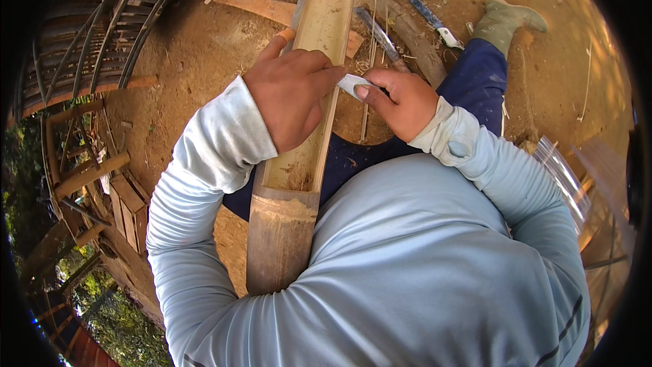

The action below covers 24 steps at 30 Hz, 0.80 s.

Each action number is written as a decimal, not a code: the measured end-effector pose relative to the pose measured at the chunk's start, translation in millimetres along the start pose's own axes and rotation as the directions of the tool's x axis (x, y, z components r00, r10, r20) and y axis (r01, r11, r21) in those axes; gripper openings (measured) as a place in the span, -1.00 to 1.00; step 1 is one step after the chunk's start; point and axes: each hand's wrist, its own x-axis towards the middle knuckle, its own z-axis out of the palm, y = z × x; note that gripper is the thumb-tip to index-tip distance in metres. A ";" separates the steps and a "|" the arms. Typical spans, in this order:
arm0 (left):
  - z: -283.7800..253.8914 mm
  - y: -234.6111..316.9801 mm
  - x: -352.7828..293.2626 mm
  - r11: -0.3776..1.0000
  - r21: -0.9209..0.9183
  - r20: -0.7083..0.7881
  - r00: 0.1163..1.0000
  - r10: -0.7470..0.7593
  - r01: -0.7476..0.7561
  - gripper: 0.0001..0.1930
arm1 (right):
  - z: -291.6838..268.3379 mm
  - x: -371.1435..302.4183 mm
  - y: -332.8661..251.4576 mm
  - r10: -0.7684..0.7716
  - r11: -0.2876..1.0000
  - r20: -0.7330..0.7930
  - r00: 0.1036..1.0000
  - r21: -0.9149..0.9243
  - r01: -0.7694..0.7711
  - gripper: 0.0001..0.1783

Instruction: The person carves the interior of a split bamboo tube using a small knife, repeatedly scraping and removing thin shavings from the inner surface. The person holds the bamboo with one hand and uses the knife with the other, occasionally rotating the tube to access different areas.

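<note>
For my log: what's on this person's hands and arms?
The left hand and right hand wear no gloves. The left sleeve and right sleeve are long, pale blue and wrinkled. The left cuff is whitish and loose; the right cuff looks greyish and soiled.

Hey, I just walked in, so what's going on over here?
The person's right hand pinches a pale flat piece at the edge of a bamboo length that is open along its top. The left hand reaches across the bamboo, its fingertips close to the piece; whether they grip it is unclear. Ahead on the ground lie a saw with a white handle and, nearer the bamboo, a bladed tool.
</note>
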 end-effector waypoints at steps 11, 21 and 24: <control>-5.6 12.8 -18.9 0.998 -0.060 0.086 0.996 0.015 -0.010 -0.44 | 11.3 -27.6 -15.8 -0.014 0.997 0.108 0.994 0.083 0.005 -0.71; -4.3 17.8 -29.0 0.999 -0.051 0.043 0.999 0.003 -0.001 -0.42 | 13.4 -30.6 -17.5 -0.021 0.996 0.192 0.981 0.094 0.003 -0.69; -5.4 17.5 -31.6 0.996 -0.086 0.048 0.999 0.019 -0.015 -0.45 | 14.6 -32.2 -16.9 -0.090 0.991 0.222 0.971 0.118 0.065 -0.68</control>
